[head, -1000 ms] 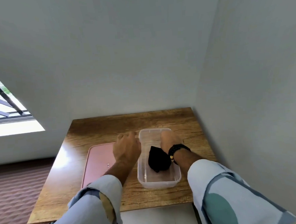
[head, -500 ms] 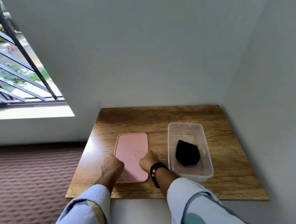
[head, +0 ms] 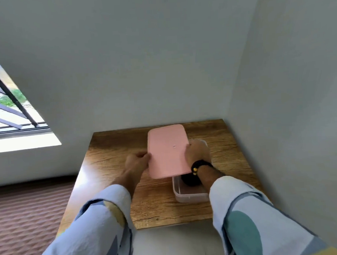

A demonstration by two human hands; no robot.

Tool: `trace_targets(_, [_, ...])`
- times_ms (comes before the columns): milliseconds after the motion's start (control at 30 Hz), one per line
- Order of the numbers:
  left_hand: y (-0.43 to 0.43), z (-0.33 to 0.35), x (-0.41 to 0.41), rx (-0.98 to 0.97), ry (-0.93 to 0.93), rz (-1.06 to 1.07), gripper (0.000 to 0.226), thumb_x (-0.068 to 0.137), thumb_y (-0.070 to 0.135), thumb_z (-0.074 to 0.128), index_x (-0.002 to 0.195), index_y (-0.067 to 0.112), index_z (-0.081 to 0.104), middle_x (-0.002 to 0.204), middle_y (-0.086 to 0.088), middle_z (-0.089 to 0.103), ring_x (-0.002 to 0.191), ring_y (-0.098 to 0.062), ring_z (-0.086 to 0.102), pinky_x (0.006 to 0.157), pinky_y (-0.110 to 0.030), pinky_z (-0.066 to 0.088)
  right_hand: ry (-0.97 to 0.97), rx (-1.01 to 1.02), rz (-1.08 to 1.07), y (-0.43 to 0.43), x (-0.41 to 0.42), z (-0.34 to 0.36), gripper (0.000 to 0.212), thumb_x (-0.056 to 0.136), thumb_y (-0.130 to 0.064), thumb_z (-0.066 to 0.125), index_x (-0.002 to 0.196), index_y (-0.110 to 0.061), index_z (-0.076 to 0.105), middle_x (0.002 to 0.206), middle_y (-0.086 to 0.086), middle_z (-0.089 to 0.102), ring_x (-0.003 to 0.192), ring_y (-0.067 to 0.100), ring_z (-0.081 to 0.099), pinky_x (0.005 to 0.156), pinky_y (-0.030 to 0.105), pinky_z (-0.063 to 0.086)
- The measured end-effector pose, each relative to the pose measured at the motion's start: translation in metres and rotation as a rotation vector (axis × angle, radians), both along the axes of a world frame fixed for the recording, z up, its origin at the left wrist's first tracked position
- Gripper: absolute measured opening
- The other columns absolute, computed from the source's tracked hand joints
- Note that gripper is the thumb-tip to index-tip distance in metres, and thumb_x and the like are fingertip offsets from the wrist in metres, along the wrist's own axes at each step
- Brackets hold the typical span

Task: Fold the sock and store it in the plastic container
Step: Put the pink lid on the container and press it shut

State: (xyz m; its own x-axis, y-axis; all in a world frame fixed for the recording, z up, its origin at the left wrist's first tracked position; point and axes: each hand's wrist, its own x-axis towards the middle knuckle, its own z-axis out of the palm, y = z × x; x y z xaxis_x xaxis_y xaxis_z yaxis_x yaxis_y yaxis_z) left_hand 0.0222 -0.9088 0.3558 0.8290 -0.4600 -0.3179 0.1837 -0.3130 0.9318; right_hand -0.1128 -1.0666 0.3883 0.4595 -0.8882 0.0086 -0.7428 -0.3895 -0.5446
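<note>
A clear plastic container [head: 189, 197] stands on the wooden table [head: 158, 206], right of centre. A folded black sock [head: 189, 181] lies inside it, mostly hidden by the lid and my right wrist. Both hands hold a pink lid [head: 168, 150] in the air, tilted, over the container's far left part. My left hand [head: 137, 161] grips the lid's left edge. My right hand [head: 193, 152] grips its right edge, above the container. A black bracelet is on my right wrist.
The table sits in a corner, with a grey wall behind and another close on the right. A barred window [head: 10, 108] is at the left. Brown patterned floor [head: 28, 216] lies left of the table.
My hands took the pink lid off the table at the left, lifted it and carried it right, over the container. The sock stays in the container.
</note>
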Motion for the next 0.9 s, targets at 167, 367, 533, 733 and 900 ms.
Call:
trace_targets(167, [-0.053, -0.009, -0.043, 0.215, -0.064, -0.177, 0.031, 0.098, 0.021, 0.068, 0.127, 0.012, 0.073, 0.117, -0.011, 0.076, 0.101, -0.028, 0.073, 0.091, -0.042, 0.063, 0.096, 0.093, -0.18, -0.034, -0.064, -0.017, 0.032, 0.103, -0.026, 0.046, 0.114, -0.01, 0.071, 0.11, 0.011, 0.073, 0.101, 0.03, 0.067, 0.082, 0.034, 0.054])
trace_targets(367, [-0.067, -0.016, -0.059, 0.328, -0.135, -0.148, 0.013, 0.097, 0.023, 0.065, 0.102, 0.02, 0.076, 0.103, -0.004, 0.075, 0.086, -0.021, 0.072, 0.081, -0.04, 0.066, 0.077, 0.181, -0.183, -0.029, -0.076, -0.028, 0.028, 0.101, -0.018, 0.048, 0.123, -0.009, 0.063, 0.124, 0.011, 0.067, 0.112, 0.029, 0.064, 0.086, 0.032, 0.05])
trace_targets(533, [-0.064, -0.014, -0.061, 0.33, -0.115, -0.107, 0.019, 0.1, 0.027, 0.063, 0.113, 0.017, 0.074, 0.101, -0.001, 0.073, 0.087, -0.021, 0.071, 0.079, -0.037, 0.065, 0.053, 0.199, -0.172, -0.03, -0.076, -0.032, 0.024, 0.1, -0.016, 0.047, 0.117, -0.012, 0.063, 0.119, 0.01, 0.068, 0.108, 0.03, 0.064, 0.087, 0.037, 0.051])
trace_targets(733, [-0.061, -0.007, -0.064, 0.329, -0.128, -0.153, 0.027, 0.102, 0.025, 0.06, 0.123, 0.014, 0.073, 0.104, -0.001, 0.072, 0.095, -0.024, 0.072, 0.076, -0.036, 0.064, 0.127, 0.226, -0.114, -0.039, -0.067, -0.027, 0.028, 0.102, -0.017, 0.05, 0.122, -0.007, 0.067, 0.124, 0.013, 0.069, 0.112, 0.031, 0.065, 0.092, 0.04, 0.054])
trace_targets(900, [-0.06, -0.005, -0.066, 0.353, -0.181, -0.165, 0.03, 0.103, 0.021, 0.054, 0.124, 0.013, 0.074, 0.109, -0.004, 0.074, 0.096, -0.025, 0.073, 0.082, -0.038, 0.064, 0.152, 0.238, -0.127, -0.04, -0.067, -0.024, 0.028, 0.099, -0.018, 0.053, 0.121, -0.01, 0.069, 0.124, 0.012, 0.069, 0.112, 0.032, 0.065, 0.092, 0.04, 0.056])
